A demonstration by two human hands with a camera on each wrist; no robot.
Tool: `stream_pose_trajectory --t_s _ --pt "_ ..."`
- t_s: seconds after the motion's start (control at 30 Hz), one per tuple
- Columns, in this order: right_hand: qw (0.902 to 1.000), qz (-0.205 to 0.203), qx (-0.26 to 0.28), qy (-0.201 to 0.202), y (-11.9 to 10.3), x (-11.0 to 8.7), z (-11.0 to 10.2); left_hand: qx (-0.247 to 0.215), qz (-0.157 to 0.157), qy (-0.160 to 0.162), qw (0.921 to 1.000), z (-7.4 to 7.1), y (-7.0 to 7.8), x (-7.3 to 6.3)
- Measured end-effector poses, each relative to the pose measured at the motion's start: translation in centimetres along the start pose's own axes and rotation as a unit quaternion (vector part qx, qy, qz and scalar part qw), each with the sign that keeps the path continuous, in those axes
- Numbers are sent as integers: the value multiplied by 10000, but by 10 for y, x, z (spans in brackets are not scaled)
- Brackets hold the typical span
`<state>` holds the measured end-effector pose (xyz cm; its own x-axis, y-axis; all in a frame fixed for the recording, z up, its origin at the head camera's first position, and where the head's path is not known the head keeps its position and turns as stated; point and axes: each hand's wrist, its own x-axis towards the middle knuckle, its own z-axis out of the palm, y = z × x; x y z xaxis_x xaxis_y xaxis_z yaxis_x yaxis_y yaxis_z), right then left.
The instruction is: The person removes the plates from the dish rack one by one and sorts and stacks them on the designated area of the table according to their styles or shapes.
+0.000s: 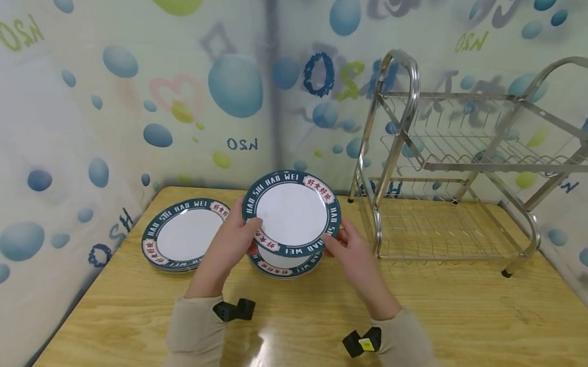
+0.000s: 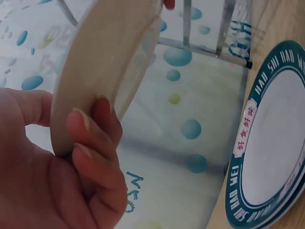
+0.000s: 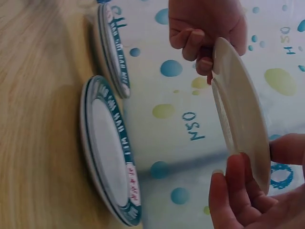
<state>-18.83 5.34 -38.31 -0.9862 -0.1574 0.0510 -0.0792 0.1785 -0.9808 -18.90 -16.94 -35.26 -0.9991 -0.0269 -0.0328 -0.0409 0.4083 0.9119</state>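
A round white plate [image 1: 292, 213] with a green lettered rim is held up by both hands, tilted toward the head camera. My left hand [image 1: 232, 238] grips its left edge, thumb on top and fingers curled beneath, as the left wrist view shows on the plate's pale underside [image 2: 102, 62]. At the opposite edge my right hand [image 1: 351, 252] pinches the rim between thumb and fingers [image 3: 236, 176]. Below it, partly hidden, a small stack of matching plates [image 1: 278, 270] lies on the table. To the left sits another stack of the same plates [image 1: 183, 237].
A two-tier metal dish rack [image 1: 380, 196] stands on the right side of the wooden table [image 1: 300, 325], its wire shelves [image 1: 444, 231] bare. Behind the table hangs a pale wall covering [image 1: 292, 134] with blue bubble prints.
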Motion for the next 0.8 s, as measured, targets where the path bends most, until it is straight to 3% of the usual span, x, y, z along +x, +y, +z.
stream_pose_trajectory --t_s 0.2,0.47,0.8 --pt "9989 214 -401 143 10 4 4 971 -343 -3 9947 0 -7 4" --pt "9949 337 -933 171 23 8 6 2370 -397 -2 9707 -3 -16 7" --pt "9934 354 -1093 73 31 12 10 2889 -416 55 9564 -4 -23 5"
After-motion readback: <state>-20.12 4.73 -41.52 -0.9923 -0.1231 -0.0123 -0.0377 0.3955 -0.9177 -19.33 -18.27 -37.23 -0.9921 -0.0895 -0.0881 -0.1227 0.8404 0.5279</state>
